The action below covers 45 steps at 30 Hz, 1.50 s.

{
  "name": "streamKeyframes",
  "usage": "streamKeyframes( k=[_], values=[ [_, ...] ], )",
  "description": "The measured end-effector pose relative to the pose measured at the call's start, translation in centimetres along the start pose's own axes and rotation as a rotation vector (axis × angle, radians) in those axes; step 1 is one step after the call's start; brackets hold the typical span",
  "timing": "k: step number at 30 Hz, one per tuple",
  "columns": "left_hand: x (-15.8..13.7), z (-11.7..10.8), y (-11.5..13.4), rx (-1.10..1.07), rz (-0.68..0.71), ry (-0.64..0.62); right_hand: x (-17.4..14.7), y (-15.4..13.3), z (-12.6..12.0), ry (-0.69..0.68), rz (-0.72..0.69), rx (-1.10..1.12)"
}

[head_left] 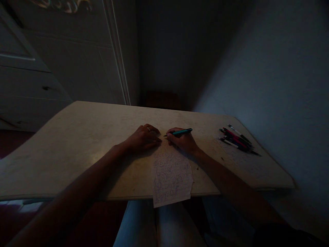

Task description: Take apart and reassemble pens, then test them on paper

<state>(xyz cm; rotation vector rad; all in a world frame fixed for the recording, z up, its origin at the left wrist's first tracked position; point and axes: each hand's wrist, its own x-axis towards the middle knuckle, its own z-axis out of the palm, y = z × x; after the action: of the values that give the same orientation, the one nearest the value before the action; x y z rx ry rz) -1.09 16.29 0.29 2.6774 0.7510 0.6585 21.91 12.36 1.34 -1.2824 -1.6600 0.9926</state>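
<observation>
A teal pen (182,132) is gripped in my right hand (183,141), its tip pointing left and down at the top part of a sheet of paper (172,175). Dense handwriting or doodles cover the lower part of this sheet, whose bottom edge hangs over the table's near edge. My left hand (146,138), with a ring on one finger, rests with fingers stretched out at the sheet's upper left. Both hands partly hide the top of the paper.
The pale table (97,130) spans the view. At its right lies a pile of pens (238,140) on another marked sheet (241,161). A wall (290,85) borders the right side; a white cabinet (77,65) with drawers stands at the left. Small dark bits lie near my right forearm.
</observation>
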Motion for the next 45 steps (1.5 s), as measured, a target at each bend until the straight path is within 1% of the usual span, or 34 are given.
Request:
streamKeyframes(
  k=[5,12,15,20,24,28,32,37,41,45],
  values=[
    [-0.1,0.2,-0.3,0.001,-0.003,0.002,0.2,0.3,0.4,0.012,-0.005,-0.072],
    [-0.1,0.3,-0.5,-0.019,-0.014,0.011,0.0,-0.2,0.3,0.018,-0.039,-0.161],
    [-0.2,0.3,-0.6,-0.033,-0.010,0.012,0.0,-0.4,0.2,-0.003,-0.034,-0.150],
    [-0.1,0.3,-0.5,-0.039,-0.025,0.013,0.0,-0.2,0.2,0.007,-0.009,-0.110],
    [-0.1,0.2,-0.5,-0.041,-0.036,-0.009,0.1,0.1,0.3,0.058,0.032,-0.043],
    [-0.1,0.1,-0.5,-0.044,-0.052,-0.029,0.2,0.1,0.2,0.049,0.027,-0.058],
    [-0.1,0.0,-0.3,-0.055,-0.053,-0.022,0.2,0.1,0.2,0.044,0.014,-0.088],
    [-0.1,0.0,-0.4,-0.059,-0.057,-0.012,0.2,0.5,0.3,0.048,0.027,-0.047],
    [-0.1,0.0,-0.4,-0.056,-0.043,-0.012,0.3,0.5,0.3,0.087,-0.015,-0.100],
    [-0.1,-0.1,-0.4,-0.057,-0.052,-0.021,0.3,0.6,-0.1,0.152,0.009,-0.069]
  ],
)
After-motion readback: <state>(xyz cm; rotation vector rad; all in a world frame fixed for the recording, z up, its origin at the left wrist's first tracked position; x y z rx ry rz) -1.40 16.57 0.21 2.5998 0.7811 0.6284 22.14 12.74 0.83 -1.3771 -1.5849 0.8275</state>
